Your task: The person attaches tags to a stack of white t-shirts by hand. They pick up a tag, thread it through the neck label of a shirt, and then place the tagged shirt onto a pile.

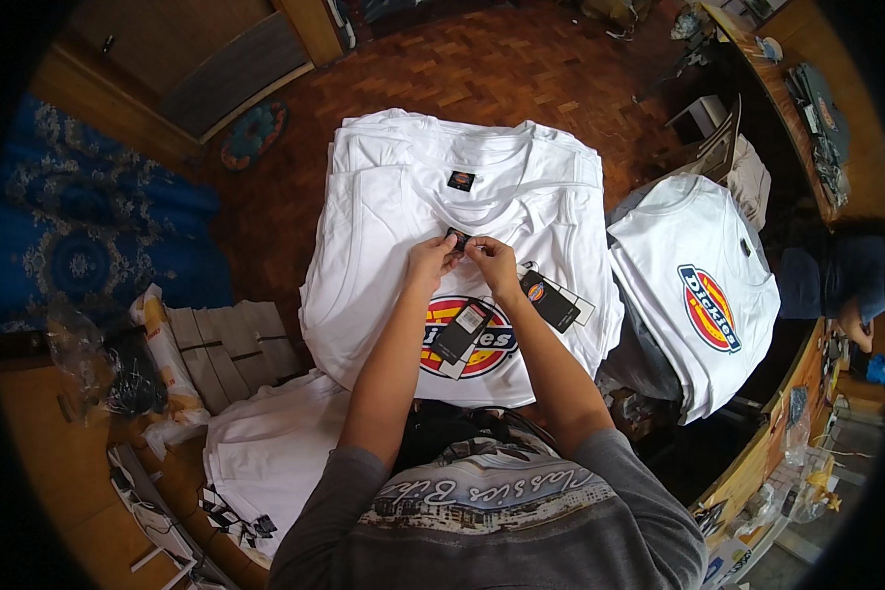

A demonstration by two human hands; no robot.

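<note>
Closest to me is my own grey shirt (492, 511) with its printed chest, and from it both forearms run up to the stack of white T-shirts (383, 187) in front of me. My left hand (430, 258) and right hand (492, 262) meet at the neckline of the top T-shirt (364, 285), fingertips pressed together in a pinch on the small dark neck label (457, 237). 2 dark hang tags (551, 300) lie just beside my right wrist on the fabric, and another black tag (460, 332) rests on the round red, yellow and blue chest print (482, 356), between my forearms.

I judge I am at the tagging step, working at the neck label while the tags lie loose. Fixing one there would call for holding the label steady with 1 hand and bringing a tag up with the other. A second printed white shirt (693, 295) lies to my right, apart from the stack; more white fabric (265, 442) sits at my lower left.
</note>
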